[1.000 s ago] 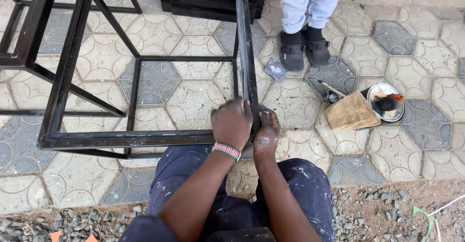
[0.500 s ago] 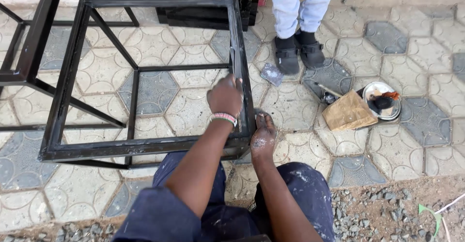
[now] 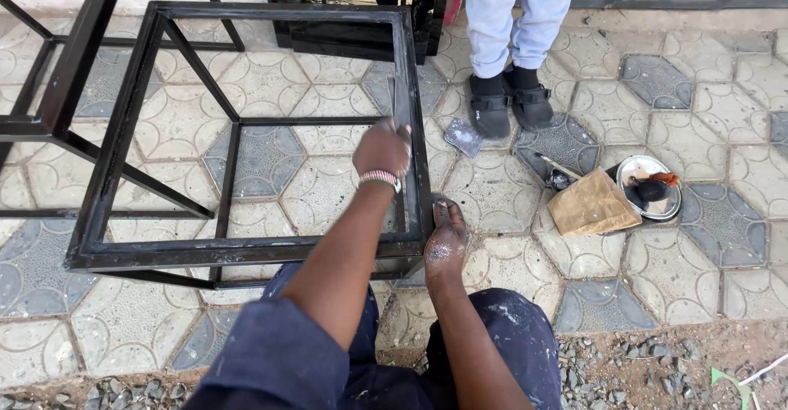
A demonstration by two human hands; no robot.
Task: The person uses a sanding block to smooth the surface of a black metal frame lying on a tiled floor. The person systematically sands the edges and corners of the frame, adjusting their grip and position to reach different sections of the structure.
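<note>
Left hand (image 3: pixel 382 149) reaches forward, fingers curled; right hand (image 3: pixel 444 242) rests palm-down, fingers extended.

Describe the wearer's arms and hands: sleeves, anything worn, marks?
Both forearms bare. Left arm shows a dark blue sleeve at the upper arm and a beaded pink-and-white wristband. No gloves. Right hand is dusted with pale powder on its back; left hand unmarked.

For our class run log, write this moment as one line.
left hand: on black metal frame top rail | right hand: at frame corner | paint tin: on paving

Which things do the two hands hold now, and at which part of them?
The left hand presses something unclear against the black metal frame's right bar. The right hand braces its near right corner.
</note>
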